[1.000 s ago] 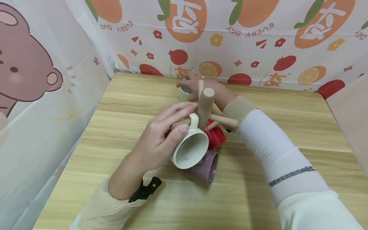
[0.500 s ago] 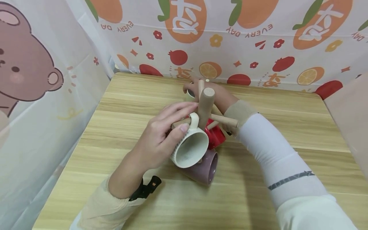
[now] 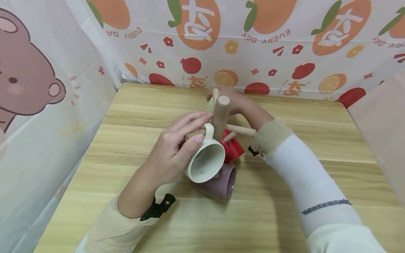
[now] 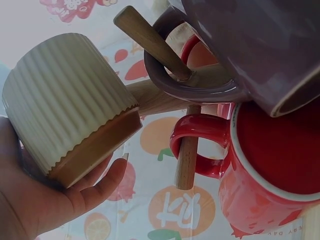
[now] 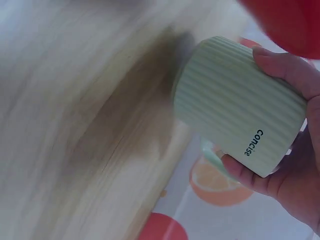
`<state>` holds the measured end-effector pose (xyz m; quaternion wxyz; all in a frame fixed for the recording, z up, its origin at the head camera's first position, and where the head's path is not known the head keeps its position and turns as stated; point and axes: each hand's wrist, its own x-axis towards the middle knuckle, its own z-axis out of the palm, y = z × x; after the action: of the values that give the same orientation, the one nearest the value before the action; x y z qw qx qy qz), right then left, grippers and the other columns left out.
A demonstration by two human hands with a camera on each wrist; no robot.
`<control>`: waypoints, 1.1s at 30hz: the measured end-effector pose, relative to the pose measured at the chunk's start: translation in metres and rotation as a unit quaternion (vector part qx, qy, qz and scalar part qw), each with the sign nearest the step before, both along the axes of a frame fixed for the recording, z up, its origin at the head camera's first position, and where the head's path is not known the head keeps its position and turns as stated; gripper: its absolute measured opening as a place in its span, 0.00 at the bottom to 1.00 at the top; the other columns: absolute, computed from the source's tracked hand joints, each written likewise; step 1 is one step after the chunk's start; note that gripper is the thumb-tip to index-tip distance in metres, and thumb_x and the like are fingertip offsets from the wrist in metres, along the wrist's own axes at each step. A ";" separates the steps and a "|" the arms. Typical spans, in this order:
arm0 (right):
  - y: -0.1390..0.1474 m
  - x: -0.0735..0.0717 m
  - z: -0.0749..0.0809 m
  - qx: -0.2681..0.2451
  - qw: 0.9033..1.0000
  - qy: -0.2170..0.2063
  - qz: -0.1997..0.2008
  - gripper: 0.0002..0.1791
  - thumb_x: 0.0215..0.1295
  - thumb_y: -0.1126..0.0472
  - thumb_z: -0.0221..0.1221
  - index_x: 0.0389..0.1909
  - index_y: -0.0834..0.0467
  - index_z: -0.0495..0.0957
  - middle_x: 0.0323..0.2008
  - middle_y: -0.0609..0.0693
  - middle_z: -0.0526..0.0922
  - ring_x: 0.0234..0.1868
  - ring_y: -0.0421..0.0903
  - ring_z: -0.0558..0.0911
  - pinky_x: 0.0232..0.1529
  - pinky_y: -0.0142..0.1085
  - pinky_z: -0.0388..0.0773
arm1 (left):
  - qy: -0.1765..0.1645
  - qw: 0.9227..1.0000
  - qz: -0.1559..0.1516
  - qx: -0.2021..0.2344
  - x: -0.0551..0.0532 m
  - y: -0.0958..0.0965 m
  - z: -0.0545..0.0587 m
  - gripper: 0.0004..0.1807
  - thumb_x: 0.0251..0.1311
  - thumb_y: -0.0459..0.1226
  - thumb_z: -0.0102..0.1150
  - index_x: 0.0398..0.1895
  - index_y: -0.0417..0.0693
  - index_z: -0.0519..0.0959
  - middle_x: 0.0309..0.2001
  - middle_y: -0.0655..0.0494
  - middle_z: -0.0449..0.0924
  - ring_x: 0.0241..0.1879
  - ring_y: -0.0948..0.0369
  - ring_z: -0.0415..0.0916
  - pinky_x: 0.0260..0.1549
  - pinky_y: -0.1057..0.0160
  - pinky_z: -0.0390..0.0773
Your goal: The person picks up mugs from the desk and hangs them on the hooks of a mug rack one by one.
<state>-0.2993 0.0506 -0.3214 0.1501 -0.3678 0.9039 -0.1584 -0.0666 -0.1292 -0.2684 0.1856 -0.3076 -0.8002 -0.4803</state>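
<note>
A wooden mug tree (image 3: 220, 117) stands mid-table with several pegs. My left hand (image 3: 167, 151) holds a cream ribbed mug (image 3: 207, 163) by its handle, with the thumb on the handle beside a peg. The left wrist view shows this mug's ribbed side and brown base (image 4: 100, 150). Behind the tree, my right hand (image 3: 235, 100) grips a pale green ribbed mug (image 5: 235, 105) marked "concise", fingers and thumb around its rim end. In the head view the tree and hand hide most of this mug. A red mug (image 3: 233, 147) and a purple mug (image 3: 221, 182) hang low on the tree.
The wood-grain table (image 3: 126, 116) ends at a fruit-printed curtain (image 3: 237, 42) close behind the right hand. A bare peg (image 3: 242, 130) sticks out to the right, near the right sleeve. A bear-printed curtain (image 3: 25, 70) hangs at the left.
My right hand has moved slightly right behind the tree and turned the green mug, so its opening no longer shows. My left hand keeps its hold on the cream mug. The head view has shifted slightly.
</note>
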 end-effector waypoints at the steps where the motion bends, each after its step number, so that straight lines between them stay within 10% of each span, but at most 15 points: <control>1: 0.006 0.001 0.002 -0.029 1.000 0.000 -0.013 0.31 0.56 0.50 0.67 0.61 0.53 0.74 0.59 0.54 0.72 0.57 0.52 0.69 0.57 0.50 0.71 | 0.000 1.000 0.001 0.001 0.000 0.000 0.000 0.23 0.69 0.39 0.48 0.64 0.39 0.74 0.63 0.49 0.75 0.64 0.58 0.69 0.63 0.59 0.71; 5: 0.034 0.009 0.008 -0.157 0.985 0.001 -0.075 0.35 0.48 0.48 0.72 0.60 0.49 0.73 0.59 0.52 0.69 0.58 0.50 0.67 0.55 0.50 0.71 | -0.003 1.000 0.002 0.002 0.000 0.000 0.000 0.23 0.68 0.37 0.49 0.65 0.40 0.74 0.62 0.49 0.75 0.64 0.58 0.70 0.62 0.59 0.72; 8: 0.054 0.018 0.010 -0.274 0.952 -0.022 -0.137 0.37 0.43 0.53 0.76 0.57 0.47 0.73 0.56 0.48 0.70 0.53 0.47 0.69 0.49 0.43 0.74 | -0.006 1.000 0.006 0.001 0.000 0.000 0.000 0.23 0.68 0.37 0.49 0.65 0.40 0.74 0.62 0.50 0.75 0.63 0.59 0.71 0.61 0.59 0.73; 12: 0.076 0.038 0.012 -0.447 0.872 -0.055 -0.191 0.37 0.42 0.64 0.76 0.56 0.49 0.72 0.54 0.48 0.71 0.50 0.49 0.74 0.45 0.38 0.77 | -0.010 1.000 0.012 0.001 0.000 0.000 0.000 0.23 0.67 0.37 0.49 0.65 0.42 0.74 0.63 0.51 0.75 0.63 0.59 0.71 0.62 0.60 0.72; 18: 0.102 0.072 0.019 -0.655 0.733 -0.087 -0.163 0.33 0.42 0.78 0.67 0.52 0.54 0.73 0.56 0.55 0.72 0.54 0.54 0.73 0.42 0.40 0.81 | -0.006 1.000 0.008 0.012 -0.001 0.002 -0.001 0.23 0.67 0.35 0.49 0.64 0.41 0.74 0.62 0.50 0.76 0.63 0.58 0.71 0.64 0.63 0.70; 23: 0.116 0.099 0.027 -0.746 0.651 -0.090 -0.107 0.32 0.39 0.83 0.58 0.50 0.60 0.72 0.55 0.60 0.73 0.56 0.57 0.72 0.43 0.43 0.81 | -0.007 1.000 0.008 0.015 0.000 0.002 0.000 0.22 0.69 0.36 0.49 0.64 0.41 0.75 0.62 0.49 0.76 0.63 0.58 0.72 0.63 0.65 0.69; 28: 0.121 0.124 0.035 -0.786 0.613 -0.070 -0.046 0.32 0.35 0.79 0.66 0.48 0.63 0.71 0.53 0.65 0.74 0.56 0.60 0.72 0.45 0.45 0.81 | -0.022 1.000 0.008 0.005 0.001 0.001 0.002 0.22 0.69 0.36 0.49 0.66 0.43 0.73 0.64 0.51 0.75 0.64 0.59 0.70 0.63 0.65 0.70; 33: 0.118 0.150 0.050 -0.797 0.601 -0.052 0.004 0.35 0.29 0.74 0.76 0.43 0.67 0.70 0.51 0.66 0.74 0.54 0.60 0.73 0.46 0.44 0.81 | -0.034 0.999 0.012 0.000 0.002 0.001 0.003 0.23 0.68 0.33 0.50 0.66 0.44 0.73 0.65 0.53 0.74 0.66 0.60 0.69 0.64 0.65 0.69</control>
<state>-0.1492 0.1683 -0.2710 -0.1553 -0.3361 0.4078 -0.8346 -0.0642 -0.1280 -0.2654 0.1642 -0.2810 -0.8099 -0.4881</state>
